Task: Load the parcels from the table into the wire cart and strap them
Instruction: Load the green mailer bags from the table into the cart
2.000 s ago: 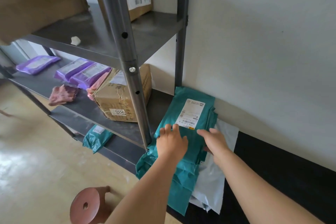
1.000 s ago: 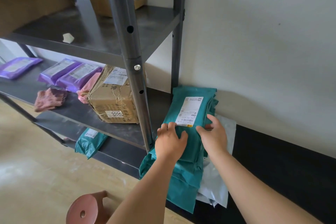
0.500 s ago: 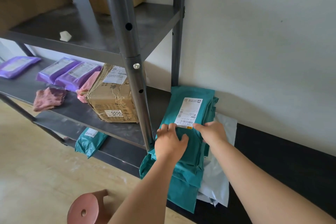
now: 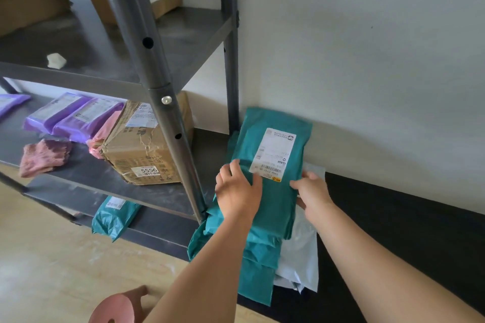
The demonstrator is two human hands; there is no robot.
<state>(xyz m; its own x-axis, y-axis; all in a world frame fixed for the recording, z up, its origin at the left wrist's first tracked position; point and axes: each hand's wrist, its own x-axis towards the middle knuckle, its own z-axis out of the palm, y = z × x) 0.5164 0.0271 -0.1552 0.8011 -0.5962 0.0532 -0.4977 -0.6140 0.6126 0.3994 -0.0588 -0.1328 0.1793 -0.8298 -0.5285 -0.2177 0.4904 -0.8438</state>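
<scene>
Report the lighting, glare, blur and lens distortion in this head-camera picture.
Head view: soft, even light with no hard glare, only a pale sheen on the floor; the wide-angle lens bows the shelf post; the label on the teal parcel is slightly smeared, its small print unreadable, while the 5556 sticker on the cardboard box reads clearly.

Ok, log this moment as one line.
left hand: rests flat on stack of teal plastic mailers | right hand: grips stack's right edge | white plastic mailer: beneath stack
</scene>
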